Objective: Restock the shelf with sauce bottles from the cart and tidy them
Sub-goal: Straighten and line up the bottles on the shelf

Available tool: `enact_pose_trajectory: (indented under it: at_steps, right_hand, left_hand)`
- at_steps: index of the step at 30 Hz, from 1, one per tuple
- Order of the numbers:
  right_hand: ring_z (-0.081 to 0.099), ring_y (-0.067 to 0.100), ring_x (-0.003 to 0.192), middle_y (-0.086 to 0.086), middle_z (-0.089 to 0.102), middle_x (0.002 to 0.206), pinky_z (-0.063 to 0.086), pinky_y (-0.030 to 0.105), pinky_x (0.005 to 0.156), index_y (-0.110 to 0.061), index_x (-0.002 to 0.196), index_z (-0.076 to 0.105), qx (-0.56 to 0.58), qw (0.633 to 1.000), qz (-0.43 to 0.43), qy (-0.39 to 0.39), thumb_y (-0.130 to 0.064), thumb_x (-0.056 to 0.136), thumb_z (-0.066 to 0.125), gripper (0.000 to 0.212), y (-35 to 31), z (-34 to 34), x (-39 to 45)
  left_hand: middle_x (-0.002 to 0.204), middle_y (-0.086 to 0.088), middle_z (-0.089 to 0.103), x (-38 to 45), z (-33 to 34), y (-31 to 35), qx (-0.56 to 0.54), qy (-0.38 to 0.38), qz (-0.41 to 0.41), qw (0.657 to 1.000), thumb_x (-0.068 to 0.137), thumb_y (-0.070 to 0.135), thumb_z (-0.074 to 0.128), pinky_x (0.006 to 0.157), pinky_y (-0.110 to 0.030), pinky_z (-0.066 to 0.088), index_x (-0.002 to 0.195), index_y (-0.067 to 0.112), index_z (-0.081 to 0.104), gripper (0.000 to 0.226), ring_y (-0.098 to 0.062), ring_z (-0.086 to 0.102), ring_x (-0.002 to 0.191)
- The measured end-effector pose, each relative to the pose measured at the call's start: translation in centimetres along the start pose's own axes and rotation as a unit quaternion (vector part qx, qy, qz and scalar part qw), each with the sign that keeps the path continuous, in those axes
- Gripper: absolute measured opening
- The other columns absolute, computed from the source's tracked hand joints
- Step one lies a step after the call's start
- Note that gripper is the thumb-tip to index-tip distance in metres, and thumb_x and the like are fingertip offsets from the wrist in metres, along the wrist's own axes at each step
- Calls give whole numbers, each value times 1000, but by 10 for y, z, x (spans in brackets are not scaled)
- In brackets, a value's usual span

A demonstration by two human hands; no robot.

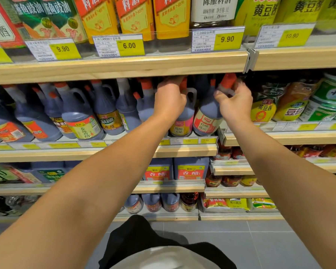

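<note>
Head view: both arms reach to the second shelf (105, 152). Right hand (236, 102) has fingers (220, 94) curled round the neck of a dark vinegar bottle (208, 117) with an orange cap (228, 80), just below them. Left hand (170, 100) grips the top of the neighbouring pink-label vinegar bottle (182, 121); its fingertips are hidden under the upper shelf edge (116, 66). More jugs (80, 115) stand left of the hands.

Bright even light, wide-angle edge distortion
</note>
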State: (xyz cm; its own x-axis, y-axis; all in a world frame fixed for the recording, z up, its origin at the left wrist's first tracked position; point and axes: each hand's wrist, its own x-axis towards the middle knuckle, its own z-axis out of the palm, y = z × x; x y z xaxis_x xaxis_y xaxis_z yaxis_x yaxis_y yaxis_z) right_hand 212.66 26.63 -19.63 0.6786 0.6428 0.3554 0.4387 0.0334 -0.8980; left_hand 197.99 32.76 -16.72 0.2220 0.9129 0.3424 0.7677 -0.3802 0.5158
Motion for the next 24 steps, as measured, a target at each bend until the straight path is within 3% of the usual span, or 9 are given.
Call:
enact_pose_trajectory:
  at_steps: [5, 9, 12, 15, 18, 22, 24]
  right_hand:
    - [62, 21, 93, 5, 69, 96, 40, 20, 74, -7, 108, 61, -54, 997, -16, -53, -19, 82, 72, 31, 4, 15, 11]
    - [58, 27, 112, 11, 65, 119, 41, 23, 85, -6, 116, 59, -93, 991, -8, -92, -20, 86, 68, 34, 8, 17, 28]
    - [58, 34, 107, 16, 64, 115, 45, 33, 84, -6, 118, 59, -152, 982, -31, -108, -21, 85, 66, 36, 20, 14, 26]
    - [59, 34, 103, 16, 64, 113, 43, 30, 79, -8, 120, 58, -161, 982, -42, -95, -19, 88, 62, 34, 27, 12, 22]
    - [59, 39, 100, 19, 65, 108, 45, 38, 81, -6, 116, 60, -185, 979, -50, -72, -24, 91, 58, 31, 25, 11, 18]
    - [59, 34, 101, 12, 66, 109, 44, 33, 80, -14, 119, 60, -158, 985, -46, -52, -29, 87, 62, 35, 17, 8, 15]
    - [59, 32, 103, 11, 66, 111, 45, 32, 82, -15, 122, 59, -148, 987, -35, -60, -28, 86, 63, 38, 13, 7, 12]
  left_hand:
    - [84, -11, 52, 5, 3, 3, 30, -20, 9, 999, 89, 12, 51, 62, -30, 34, 101, 5, 61, 17, -31, 53, 77]
    - [110, -13, 62, 14, 8, -1, 49, -17, 32, 998, 92, 15, 52, 68, -30, 38, 114, 10, 59, 24, -33, 59, 98]
    - [118, -16, 58, 7, 13, -5, 62, -34, 57, 996, 87, 6, 53, 78, -36, 44, 114, 8, 55, 27, -35, 56, 106]
    - [102, -17, 64, -10, 18, -13, 120, -63, 65, 989, 86, 7, 52, 71, -38, 39, 95, 10, 57, 10, -39, 58, 97]
    - [104, -18, 62, -22, 15, -20, 142, -47, 81, 985, 92, 20, 52, 82, -41, 37, 104, 8, 53, 17, -40, 54, 101]
    - [107, -16, 61, -27, 7, -21, 123, -20, 80, 989, 92, 26, 53, 85, -41, 37, 113, 8, 50, 28, -38, 51, 103]
    - [113, -15, 58, -37, 10, -24, 90, -23, 95, 991, 89, 23, 56, 88, -41, 38, 126, 9, 46, 41, -35, 47, 108]
